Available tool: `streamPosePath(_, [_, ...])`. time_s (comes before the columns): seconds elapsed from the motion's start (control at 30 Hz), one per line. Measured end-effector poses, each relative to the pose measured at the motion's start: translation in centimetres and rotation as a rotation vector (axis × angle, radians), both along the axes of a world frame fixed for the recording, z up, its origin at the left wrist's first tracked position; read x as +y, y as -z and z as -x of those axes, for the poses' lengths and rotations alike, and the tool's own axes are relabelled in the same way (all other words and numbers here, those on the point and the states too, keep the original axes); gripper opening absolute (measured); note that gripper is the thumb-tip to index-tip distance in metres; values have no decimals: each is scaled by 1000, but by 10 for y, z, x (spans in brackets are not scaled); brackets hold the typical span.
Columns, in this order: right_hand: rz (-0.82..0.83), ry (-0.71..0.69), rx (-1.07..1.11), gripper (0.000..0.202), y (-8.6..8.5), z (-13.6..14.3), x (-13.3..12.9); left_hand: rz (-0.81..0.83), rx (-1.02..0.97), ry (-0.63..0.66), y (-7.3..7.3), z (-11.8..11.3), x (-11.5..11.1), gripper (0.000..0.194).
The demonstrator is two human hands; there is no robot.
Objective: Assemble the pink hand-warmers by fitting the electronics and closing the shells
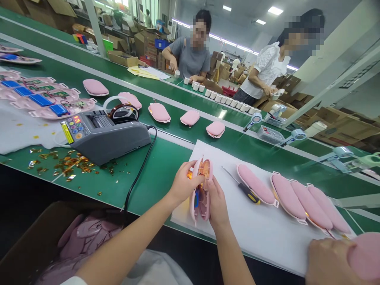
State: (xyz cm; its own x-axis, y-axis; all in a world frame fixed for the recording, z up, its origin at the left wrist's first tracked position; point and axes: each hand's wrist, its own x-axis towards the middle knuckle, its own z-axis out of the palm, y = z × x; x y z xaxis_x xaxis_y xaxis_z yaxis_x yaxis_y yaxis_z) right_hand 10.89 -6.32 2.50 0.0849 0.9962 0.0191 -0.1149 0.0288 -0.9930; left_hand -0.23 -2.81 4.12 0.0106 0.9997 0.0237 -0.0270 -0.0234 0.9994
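Observation:
Between my two hands a pink oval plastic casing (195, 208) stands on edge, its two halves partly apart like a clamshell. Amber tape and a blue block show inside it. My left hand (185, 183) grips the left half, its thumb reaching across the gap. Around the outer side of the right half wrap the fingers of my right hand (217, 202). Both hands are above a white sheet (184, 215). Right of them lies a black-and-yellow screwdriver (248, 193), beside a closed pink casing (255, 184).
A grey tape dispenser (111, 136) with a black cable stands left, near amber tape scraps (74, 164). Open casings (44, 97) with blue blocks lie farther left. Several closed casings (287, 196) lie right. Another person's hand (328, 261) holds a pink piece at lower right. Two people work opposite.

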Motion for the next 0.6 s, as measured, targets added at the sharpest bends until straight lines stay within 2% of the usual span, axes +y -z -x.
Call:
streamPosePath(0.1, [30, -33, 90, 52, 2, 1, 3, 213, -541, 175, 7, -4, -2, 50])
streamPosePath(0.13, [31, -37, 95, 53, 2, 2, 3, 248, -662, 216, 8, -6, -4, 53])
streamPosePath(0.2, [39, -40, 91, 54, -1, 4, 3, 281, -776, 251, 8, -9, -7, 58])
streamPosePath(0.37, [70, -23, 45, 52, -7, 9, -2, 267, -797, 260, 7, -13, -12, 64])
streamPosePath(0.5, [66, 15, -51, 53, -9, 13, -8, 215, -702, 298, 11, -11, -16, 75])
streamPosePath(0.6, [61, 70, -69, 52, -3, 15, -11, 213, -631, 318, 13, -9, -17, 85])
